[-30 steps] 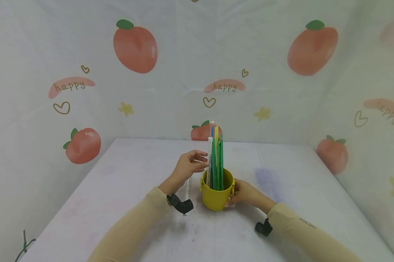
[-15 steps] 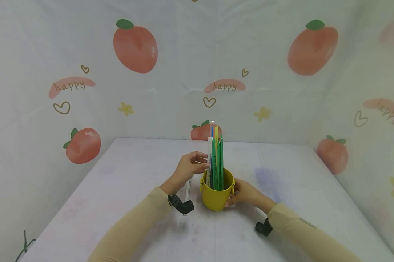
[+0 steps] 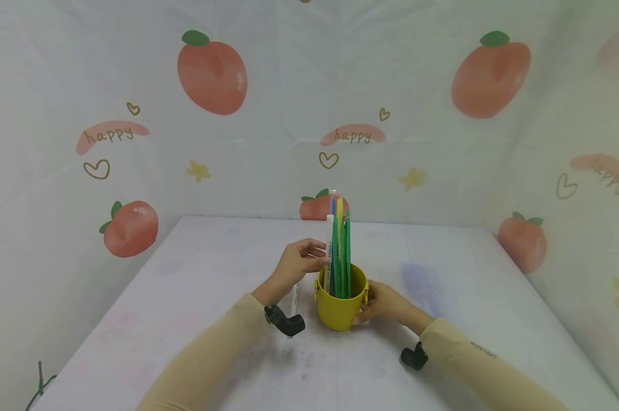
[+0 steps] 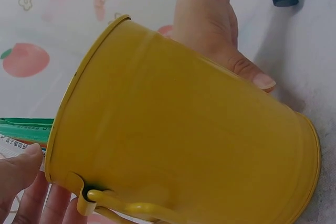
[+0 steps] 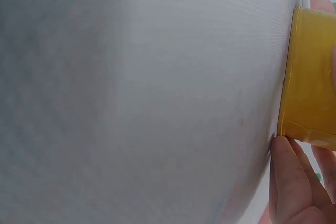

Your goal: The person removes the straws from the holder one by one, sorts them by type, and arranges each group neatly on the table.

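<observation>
A small yellow bucket stands upright on the table. Several long slim sticks stand in it: green, yellow, blue and one white printed stick on the left. My left hand is at that white printed stick above the rim, thumb laid over it; the other fingertips pass behind. In the left wrist view, the left thumb touches the white stick beside the rim, and the bucket hides some fingertips. My right hand grips the bucket's right side low down, thumb in front and fingers round the back.
Another white printed strip lies on the table left of the bucket, partly behind the left wrist's black camera. A patterned cloth wall encloses the back and sides. A thin dark cord shows at the lower left.
My left hand has shifted slightly right and down, so its thumb now overlaps the white printed stick. The right hand and the bucket stay in place.
</observation>
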A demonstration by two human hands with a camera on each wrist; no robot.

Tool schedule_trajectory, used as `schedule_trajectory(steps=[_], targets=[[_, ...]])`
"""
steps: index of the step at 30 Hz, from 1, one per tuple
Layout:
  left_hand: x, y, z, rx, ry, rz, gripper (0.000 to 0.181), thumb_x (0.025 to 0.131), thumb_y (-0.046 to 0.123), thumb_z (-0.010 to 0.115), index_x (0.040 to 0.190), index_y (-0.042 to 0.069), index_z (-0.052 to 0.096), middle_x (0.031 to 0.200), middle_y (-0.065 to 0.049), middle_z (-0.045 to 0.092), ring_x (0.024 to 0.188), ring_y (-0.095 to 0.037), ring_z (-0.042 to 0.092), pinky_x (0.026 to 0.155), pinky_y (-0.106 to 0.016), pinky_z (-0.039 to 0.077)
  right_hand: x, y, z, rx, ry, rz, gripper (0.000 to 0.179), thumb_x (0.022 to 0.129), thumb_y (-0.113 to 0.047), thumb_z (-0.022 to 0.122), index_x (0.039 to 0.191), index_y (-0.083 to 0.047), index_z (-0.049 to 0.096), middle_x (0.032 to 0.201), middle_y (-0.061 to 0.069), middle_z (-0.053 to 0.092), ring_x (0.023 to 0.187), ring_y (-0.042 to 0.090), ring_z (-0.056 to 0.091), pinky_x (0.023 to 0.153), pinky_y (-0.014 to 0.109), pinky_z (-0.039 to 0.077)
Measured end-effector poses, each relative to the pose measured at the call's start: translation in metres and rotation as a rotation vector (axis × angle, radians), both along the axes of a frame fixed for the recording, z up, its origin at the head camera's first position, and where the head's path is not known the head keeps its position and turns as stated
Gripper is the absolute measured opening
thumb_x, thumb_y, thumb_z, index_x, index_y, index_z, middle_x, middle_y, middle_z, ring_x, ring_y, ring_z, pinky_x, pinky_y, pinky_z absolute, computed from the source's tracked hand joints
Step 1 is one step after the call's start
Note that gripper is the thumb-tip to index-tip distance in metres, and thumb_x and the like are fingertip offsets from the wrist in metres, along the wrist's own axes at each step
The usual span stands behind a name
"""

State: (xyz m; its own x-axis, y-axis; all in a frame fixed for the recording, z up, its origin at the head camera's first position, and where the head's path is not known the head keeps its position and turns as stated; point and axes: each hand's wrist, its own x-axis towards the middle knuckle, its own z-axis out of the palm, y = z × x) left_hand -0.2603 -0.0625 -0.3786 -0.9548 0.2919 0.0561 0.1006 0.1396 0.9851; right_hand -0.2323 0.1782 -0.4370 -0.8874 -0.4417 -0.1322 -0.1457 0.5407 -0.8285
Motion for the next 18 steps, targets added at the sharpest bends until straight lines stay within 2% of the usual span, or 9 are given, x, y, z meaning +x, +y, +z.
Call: schedule_trajectory(steps=[9,18], targets=[[-0.0009,0.0003,-0.0013,-0.009,0.003,0.003,0.029,0.087,0.011,0.073,0.113,0.001,0.064,0.099,-0.011,0.067,0.082,-0.012,0.065,0.082,-0.034,0.059,-0.0006,0.0003,-0.0007,-0.010,0.001,0.008,0.065,0.064,-0.016,0.091,0.117,-0.001,0.058,0.091,0.002,0.060,0.083,0.019,0.052,0.071,0.030,0.045],[-0.0020,0.0003,-0.0013,-0.014,0.013,0.004,0.027,0.087,0.010,0.073,0.111,0.000,0.065,0.098,-0.011,0.067,0.082,-0.012,0.065,0.082,-0.034,0.059,-0.0015,0.0002,-0.0026,0.006,-0.004,-0.007,0.066,0.063,-0.017,0.092,0.118,-0.002,0.058,0.093,0.002,0.061,0.084,0.019,0.053,0.072,0.031,0.046]])
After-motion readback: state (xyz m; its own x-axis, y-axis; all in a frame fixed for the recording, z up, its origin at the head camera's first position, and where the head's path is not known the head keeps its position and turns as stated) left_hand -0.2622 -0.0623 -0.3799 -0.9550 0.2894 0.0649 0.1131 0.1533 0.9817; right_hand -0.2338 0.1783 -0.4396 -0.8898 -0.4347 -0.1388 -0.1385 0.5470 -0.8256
